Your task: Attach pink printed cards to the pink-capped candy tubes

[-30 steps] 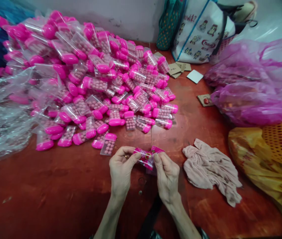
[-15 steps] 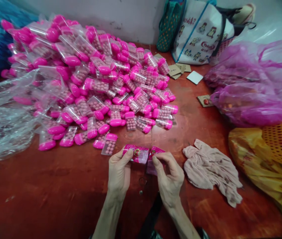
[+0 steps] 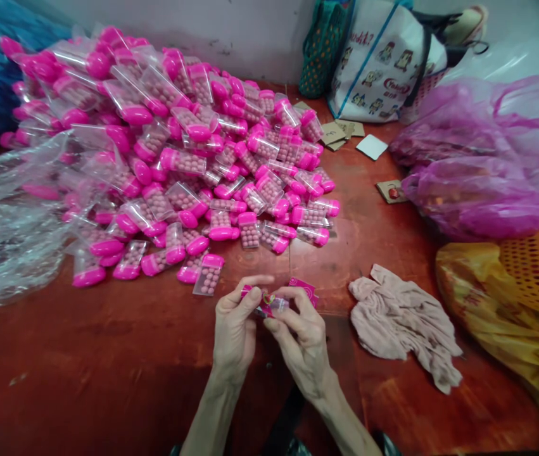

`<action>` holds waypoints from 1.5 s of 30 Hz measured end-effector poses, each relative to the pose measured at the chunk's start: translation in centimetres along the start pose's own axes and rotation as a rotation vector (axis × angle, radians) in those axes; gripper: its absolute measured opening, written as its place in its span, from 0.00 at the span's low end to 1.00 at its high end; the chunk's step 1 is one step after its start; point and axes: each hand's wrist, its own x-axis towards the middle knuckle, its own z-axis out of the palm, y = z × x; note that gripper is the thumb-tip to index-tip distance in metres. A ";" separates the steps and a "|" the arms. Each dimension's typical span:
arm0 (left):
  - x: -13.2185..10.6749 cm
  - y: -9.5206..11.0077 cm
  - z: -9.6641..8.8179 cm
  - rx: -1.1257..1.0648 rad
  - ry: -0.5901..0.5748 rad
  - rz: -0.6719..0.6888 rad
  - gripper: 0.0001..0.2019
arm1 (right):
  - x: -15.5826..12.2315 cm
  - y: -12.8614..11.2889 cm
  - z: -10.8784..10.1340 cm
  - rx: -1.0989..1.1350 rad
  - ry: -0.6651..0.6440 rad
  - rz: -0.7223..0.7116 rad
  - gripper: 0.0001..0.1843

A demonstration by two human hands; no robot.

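Observation:
Between both hands is a small pink printed plastic sleeve [image 3: 279, 304] with clear parts, partly covered by fingers. My left hand [image 3: 235, 320] pinches its left end between thumb and fingers. The fingers of my right hand [image 3: 303, 335] are closed on its right end. A second pink printed piece [image 3: 308, 290] shows just beyond my right fingers; whether they touch it I cannot tell. Past my left hand lies a clear flat bottle [image 3: 210, 275] with a pink cap and pink balls inside, at the near edge of a large pile of similar bottles [image 3: 183, 161].
Right of my hands lies a crumpled beige cloth [image 3: 405, 323]. Farther right are a yellow bag [image 3: 492, 316], an orange basket [image 3: 530, 272] and purple plastic bags [image 3: 488, 164]. Cardboard pieces [image 3: 338, 133] and a white printed bag [image 3: 376, 69] sit at the back. Clear plastic sheeting [image 3: 17, 221] spreads left.
My right hand has moved left and let the second pink piece fall behind its fingers, closing on the sleeve's right end. The sleeve now looks more squeezed and covered.

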 end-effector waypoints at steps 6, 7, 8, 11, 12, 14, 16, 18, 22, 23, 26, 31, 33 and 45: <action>0.1 -0.6 -0.3 0.002 -0.012 0.046 0.06 | -0.3 0.1 0.6 -0.045 0.105 -0.013 0.07; 0.2 -0.5 -0.3 0.001 0.002 0.050 0.05 | -0.4 0.1 0.5 -0.050 0.117 -0.013 0.06; 0.3 -0.5 -0.3 -0.004 0.022 0.055 0.05 | -0.4 0.0 0.4 -0.049 0.118 -0.021 0.06; 0.7 0.1 -0.8 -0.058 0.142 0.091 0.05 | 0.1 -0.5 -0.5 -0.053 0.094 -0.041 0.09; 0.9 0.4 -1.1 -0.082 0.192 0.110 0.06 | 0.6 -0.7 -0.8 -0.075 0.100 -0.033 0.10; 1.2 1.0 -1.6 -0.119 0.271 0.145 0.07 | 2.2 -0.8 -1.3 -0.194 0.140 -0.010 0.09; 1.4 1.5 -2.1 -0.148 0.308 0.162 0.08 | 4.4 -0.4 -1.2 -0.352 0.153 -0.034 0.08; 1.4 1.7 -2.4 -0.178 0.317 0.162 0.08 | 6.7 0.5 -0.5 -0.526 0.122 -0.072 0.09; 1.2 2.0 -2.5 -0.209 0.293 0.130 0.07 | 8.6 2.4 1.3 -0.799 0.029 -0.080 0.11; 1.2 2.0 -2.5 -0.213 0.283 0.125 0.07 | 8.3 2.7 1.6 -0.807 0.021 -0.089 0.12; 1.1 2.2 -2.5 -0.227 0.282 0.131 0.08 | 7.0 2.9 1.7 -0.791 0.001 -0.121 0.11; 1.2 2.3 -2.6 -0.247 0.307 0.137 0.07 | 7.3 2.7 1.6 -0.780 0.026 -0.103 0.10; 1.3 2.2 -2.6 -0.249 0.304 0.131 0.08 | 8.3 2.9 1.9 -0.821 0.002 -0.092 0.10; 1.4 3.1 -2.8 -0.358 0.318 0.144 0.01 | 7.3 2.5 -0.4 -0.540 -0.518 -0.377 0.14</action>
